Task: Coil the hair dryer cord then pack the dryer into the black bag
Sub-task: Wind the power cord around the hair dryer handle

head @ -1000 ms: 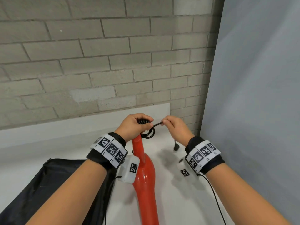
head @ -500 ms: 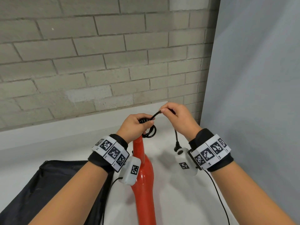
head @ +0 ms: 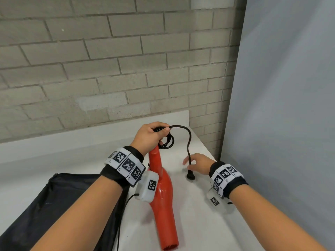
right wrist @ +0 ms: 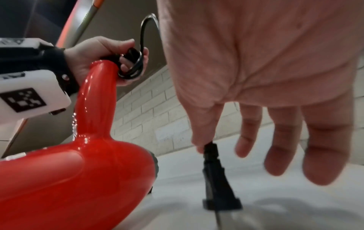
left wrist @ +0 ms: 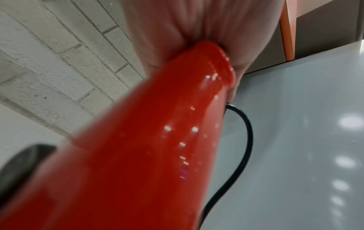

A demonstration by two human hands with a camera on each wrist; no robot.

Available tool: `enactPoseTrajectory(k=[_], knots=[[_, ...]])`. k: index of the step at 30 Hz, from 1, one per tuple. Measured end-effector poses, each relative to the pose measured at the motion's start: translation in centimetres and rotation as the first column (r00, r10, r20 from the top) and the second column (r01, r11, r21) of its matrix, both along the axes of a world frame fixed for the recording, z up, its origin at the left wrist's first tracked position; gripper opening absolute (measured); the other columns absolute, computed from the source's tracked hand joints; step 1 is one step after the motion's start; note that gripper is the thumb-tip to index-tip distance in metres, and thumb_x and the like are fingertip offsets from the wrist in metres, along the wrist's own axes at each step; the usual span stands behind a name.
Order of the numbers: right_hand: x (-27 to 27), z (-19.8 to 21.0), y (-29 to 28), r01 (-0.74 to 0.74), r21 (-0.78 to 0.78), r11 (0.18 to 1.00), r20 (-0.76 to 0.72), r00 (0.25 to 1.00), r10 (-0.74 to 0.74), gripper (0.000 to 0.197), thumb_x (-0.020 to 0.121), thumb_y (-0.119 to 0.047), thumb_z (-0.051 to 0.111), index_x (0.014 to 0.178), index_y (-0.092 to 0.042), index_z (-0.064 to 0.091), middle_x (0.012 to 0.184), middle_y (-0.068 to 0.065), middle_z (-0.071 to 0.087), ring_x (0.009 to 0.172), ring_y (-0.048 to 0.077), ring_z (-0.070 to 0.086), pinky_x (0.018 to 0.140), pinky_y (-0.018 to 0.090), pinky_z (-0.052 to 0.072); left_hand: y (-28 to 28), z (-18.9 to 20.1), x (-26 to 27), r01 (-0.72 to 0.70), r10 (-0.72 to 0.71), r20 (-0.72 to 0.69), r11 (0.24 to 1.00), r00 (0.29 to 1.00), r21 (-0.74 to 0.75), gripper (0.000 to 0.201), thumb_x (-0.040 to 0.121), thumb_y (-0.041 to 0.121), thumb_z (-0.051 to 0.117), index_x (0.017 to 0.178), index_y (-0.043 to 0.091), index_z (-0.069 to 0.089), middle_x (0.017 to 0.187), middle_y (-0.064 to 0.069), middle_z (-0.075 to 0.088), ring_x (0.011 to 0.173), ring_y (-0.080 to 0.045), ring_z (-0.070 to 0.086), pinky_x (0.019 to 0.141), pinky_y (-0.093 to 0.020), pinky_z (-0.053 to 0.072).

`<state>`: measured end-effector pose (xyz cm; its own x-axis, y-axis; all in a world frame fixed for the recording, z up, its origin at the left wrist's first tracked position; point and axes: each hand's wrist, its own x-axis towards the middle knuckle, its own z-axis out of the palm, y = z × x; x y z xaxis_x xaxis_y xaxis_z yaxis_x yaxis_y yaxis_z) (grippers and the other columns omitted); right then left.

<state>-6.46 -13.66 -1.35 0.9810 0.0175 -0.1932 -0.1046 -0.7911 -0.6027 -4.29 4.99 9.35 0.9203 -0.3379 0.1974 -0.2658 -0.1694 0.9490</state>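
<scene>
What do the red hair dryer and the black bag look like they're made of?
Hair dryer: probably hard glossy plastic; sharp light glints dot its smooth red shell. Black bag: seemingly thin matte woven fabric, perhaps nylon; it lies limp and creased.

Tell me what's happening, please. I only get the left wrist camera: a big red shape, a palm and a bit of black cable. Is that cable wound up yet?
Observer: Only partly. The right wrist view shows the left hand gripping a few loops of cord at the handle end of the red hair dryer.
Operator: Where's the rest of the cable?
Observer: In the head view a loose length arcs from that hand down to the plug, low over the white table.
Operator: Is the other hand busy?
Observer: The right hand is at the cord just above the plug, its thumb against it and its fingers spread, not curled round it.
</scene>
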Motion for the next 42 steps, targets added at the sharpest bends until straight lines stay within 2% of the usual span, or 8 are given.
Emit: enactPoseTrajectory(k=[3, 8, 15, 20, 25, 30, 35, 42], knots=[[0.4, -0.5, 0.2, 0.093, 0.122, 0.988, 0.046, 0.994, -0.100, 0.026, 0.088, -0.006, 0.052, 0.066, -0.020, 0.056, 0.090, 0.004, 0.059, 0.072, 0.012, 0.052, 0.076, 0.022, 0.041, 0.6, 0.0, -0.4, -0.020, 0.020, 0.004, 1.000, 1.000, -0.014, 0.010, 0.086, 0.011, 0.058, 0.091, 0.012, 0.066, 0.084, -0.004, 0.064, 0.049, 0.000, 0.056, 0.048, -0.013, 0.046], [0.0, 1.7, 0.4, 0.162, 0.370, 0.915, 0.206, 0.946, -0.251, 0.009, 0.091, -0.007, 0.049, 0.084, -0.008, 0.056, 0.079, 0.006, 0.056, 0.059, 0.011, 0.052, 0.047, 0.007, 0.043, 2.3, 0.3, -0.6, 0.008, -0.010, -0.027, 0.998, 1.000, -0.067, 0.013, 0.084, 0.009, 0.059, 0.094, 0.013, 0.067, 0.091, -0.002, 0.068, 0.080, -0.006, 0.064, 0.060, -0.012, 0.050], [-3.0, 7.8, 3.1, -0.114, 0.720, 0.685, 0.531, 0.726, -0.437, 0.020, 0.090, -0.002, 0.049, 0.081, -0.018, 0.056, 0.077, 0.001, 0.061, 0.059, 0.006, 0.062, 0.063, 0.016, 0.054, 3.3, 1.5, -0.4, -0.101, 0.099, -0.022, 0.969, 0.995, -0.225, 0.024, 0.085, 0.016, 0.058, 0.107, 0.009, 0.065, 0.087, 0.003, 0.065, 0.070, -0.004, 0.056, 0.073, -0.018, 0.046], [-4.1, 9.8, 5.9, -0.320, 0.791, 0.521, 0.559, 0.725, -0.403, 0.027, 0.081, 0.012, 0.055, 0.075, -0.014, 0.057, 0.064, -0.003, 0.067, 0.059, 0.009, 0.067, 0.063, 0.021, 0.057, 2.6, 1.9, -0.9, -0.104, 0.095, -0.047, 0.954, 0.994, -0.282, 0.014, 0.090, 0.023, 0.050, 0.093, 0.024, 0.064, 0.088, 0.005, 0.061, 0.078, -0.011, 0.046, 0.078, -0.024, 0.042], [-3.7, 9.6, 7.2, -0.281, 0.728, 0.626, 0.614, 0.672, -0.413, 0.030, 0.075, 0.008, 0.066, 0.070, -0.021, 0.057, 0.072, 0.005, 0.063, 0.069, 0.020, 0.065, 0.070, 0.029, 0.057, 2.0, 1.8, -1.2, -0.038, 0.019, -0.059, 0.945, 0.998, -0.325, 0.022, 0.092, 0.021, 0.046, 0.105, 0.013, 0.061, 0.088, 0.001, 0.063, 0.076, -0.007, 0.058, 0.067, -0.015, 0.050], [-3.4, 9.0, 7.7, -0.170, 0.513, 0.841, 0.746, 0.573, -0.339, 0.017, 0.075, 0.002, 0.069, 0.067, -0.010, 0.059, 0.070, -0.009, 0.053, 0.066, -0.004, 0.059, 0.062, 0.009, 0.048, 1.4, 1.6, -1.7, 0.009, -0.035, -0.078, 0.951, 0.996, -0.309, 0.018, 0.093, 0.022, 0.045, 0.090, 0.019, 0.063, 0.086, -0.001, 0.064, 0.075, -0.008, 0.062, 0.064, -0.017, 0.052], [-2.9, 8.7, 8.7, 0.035, 0.387, 0.921, 0.828, 0.426, -0.364, 0.028, 0.076, -0.003, 0.065, 0.076, -0.018, 0.042, 0.074, -0.009, 0.042, 0.075, 0.016, 0.046, 0.065, 0.026, 0.042, 1.0, 1.3, -1.9, 0.088, -0.103, -0.047, 0.965, 0.994, -0.249, 0.019, 0.092, 0.021, 0.046, 0.090, 0.020, 0.064, 0.088, -0.001, 0.064, 0.077, -0.005, 0.059, 0.068, -0.016, 0.049], [-0.7, 8.6, 7.7, -0.263, 0.480, 0.837, 0.642, 0.756, -0.130, 0.037, 0.085, 0.001, 0.046, 0.115, -0.020, 0.046, 0.073, -0.006, 0.060, 0.070, 0.009, 0.062, 0.071, 0.025, 0.055, 1.1, 1.2, -1.8, 0.157, -0.167, -0.019, 0.957, 0.986, -0.245, 0.023, 0.094, 0.016, 0.041, 0.098, 0.021, 0.063, 0.071, 0.004, 0.057, 0.050, -0.004, 0.042, 0.059, -0.022, 0.044]])
